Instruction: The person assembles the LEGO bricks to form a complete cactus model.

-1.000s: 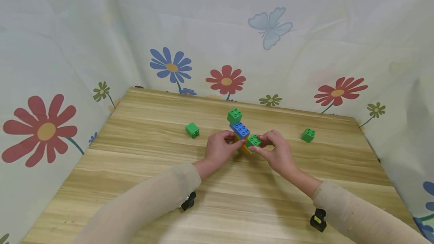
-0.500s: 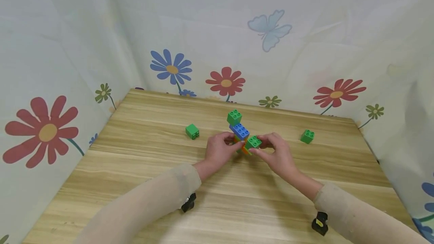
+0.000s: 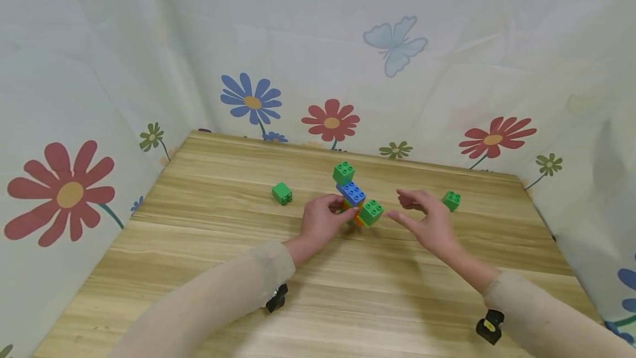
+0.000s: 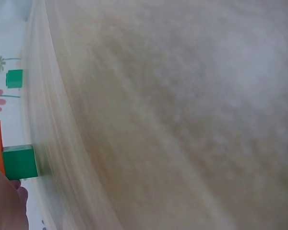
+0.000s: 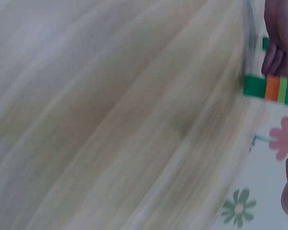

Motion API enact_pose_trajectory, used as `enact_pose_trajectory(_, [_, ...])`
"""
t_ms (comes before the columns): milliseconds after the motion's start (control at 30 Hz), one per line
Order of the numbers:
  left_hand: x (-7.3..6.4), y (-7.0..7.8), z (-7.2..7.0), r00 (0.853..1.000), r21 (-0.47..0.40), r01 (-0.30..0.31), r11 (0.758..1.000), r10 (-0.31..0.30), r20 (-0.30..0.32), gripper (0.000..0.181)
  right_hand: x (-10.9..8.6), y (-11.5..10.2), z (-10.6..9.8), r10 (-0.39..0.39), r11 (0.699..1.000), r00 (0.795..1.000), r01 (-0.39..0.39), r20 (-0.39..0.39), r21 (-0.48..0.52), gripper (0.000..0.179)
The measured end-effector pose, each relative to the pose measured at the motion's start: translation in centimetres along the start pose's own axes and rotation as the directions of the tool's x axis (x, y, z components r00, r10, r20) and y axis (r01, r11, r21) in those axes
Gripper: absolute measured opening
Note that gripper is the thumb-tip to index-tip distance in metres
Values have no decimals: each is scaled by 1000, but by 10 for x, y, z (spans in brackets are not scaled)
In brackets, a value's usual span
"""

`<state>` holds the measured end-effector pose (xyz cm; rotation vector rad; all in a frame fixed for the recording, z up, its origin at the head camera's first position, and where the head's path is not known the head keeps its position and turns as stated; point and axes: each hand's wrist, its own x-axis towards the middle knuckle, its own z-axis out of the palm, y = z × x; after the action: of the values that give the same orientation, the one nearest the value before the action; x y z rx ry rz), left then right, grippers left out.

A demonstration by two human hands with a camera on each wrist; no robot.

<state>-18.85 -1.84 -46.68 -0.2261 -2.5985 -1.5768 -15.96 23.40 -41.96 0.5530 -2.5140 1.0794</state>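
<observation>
My left hand (image 3: 322,217) grips a stack of toy building blocks at the middle of the table, with thumb and fingers on its left side. On top of the stack are a blue block (image 3: 354,194) and, behind it, a green block (image 3: 344,173). Another green block (image 3: 370,212) sits at its right front. In the right wrist view an orange block (image 5: 272,88) lies above a green bottom block (image 5: 255,86). To the right of the stack, apart from it, my right hand (image 3: 431,224) holds nothing, its thumb and fingers spread.
A loose green block (image 3: 282,193) lies on its side left of the stack. Beyond my right hand stands another loose green block (image 3: 451,200). The wooden table (image 3: 208,181) ends at a flower-printed curtain (image 3: 298,32) at the back and sides.
My right hand has let go of the green block at the stack's right front and drawn away to the right. The left hand keeps its grip in the same place.
</observation>
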Motion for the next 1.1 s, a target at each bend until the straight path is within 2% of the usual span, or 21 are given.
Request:
enact_pose_trajectory(100, [0,1,-1,1000,-7,7,1000,-7,0,29,1,10,-11,-13,1000,999,12,-38,-22,51])
enact_pose_trajectory(200, [0,1,-1,1000,-9,15,1000,-15,0,29,2,20,-22,-7,1000,999,6,-39,-27,51])
enact_pose_trajectory(367, [-1,1,-1,1000,-2,15,1000,-15,0,29,5,37,-45,49,998,998,-48,42,-38,54])
enact_pose_trajectory(600, [0,0,0,1000,12,6,1000,-6,-8,30,5,61,-73,152,988,977,-144,152,-63,56])
enact_pose_trajectory(800, [1,-2,1,1000,4,1,1000,-1,5,30,2,80,-86,188,980,964,-171,189,-101,60])
enact_pose_trajectory(967, [0,-1,1,1000,-3,5,1000,-5,10,30,4,95,-95,211,977,954,-196,211,-89,65])
enact_pose_trajectory(1100, [0,-1,0,1000,-2,15,1000,-15,10,31,5,105,-102,266,964,935,-256,233,-73,70])
